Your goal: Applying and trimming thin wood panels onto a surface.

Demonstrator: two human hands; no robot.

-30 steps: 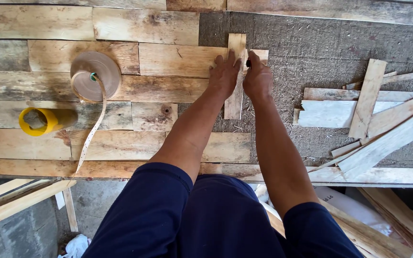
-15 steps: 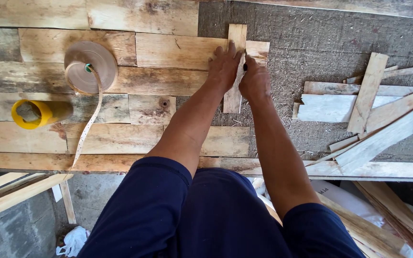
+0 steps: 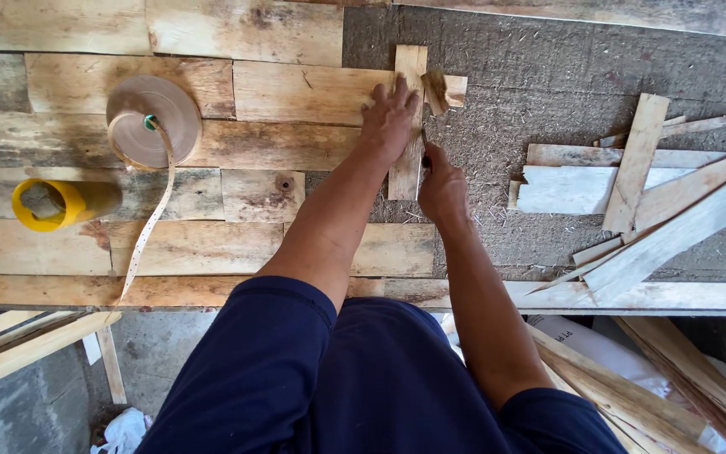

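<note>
the right hand (image 3: 442,187) is closed around a small dark tool (image 3: 424,150) at the right edge of an upright narrow wood strip (image 3: 407,172). just beyond, the left hand (image 3: 388,118) lies flat and spread on that strip. far left sits a tape roll (image 3: 153,120).

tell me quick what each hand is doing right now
Left hand: open, flat on the upright wood strip.
Right hand: closed on a small dark tool.

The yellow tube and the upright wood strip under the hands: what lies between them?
In the head view, between the yellow tube and the wood strip, only flat wooden boards lie, crossed by the tape roll's hanging tail.
</note>
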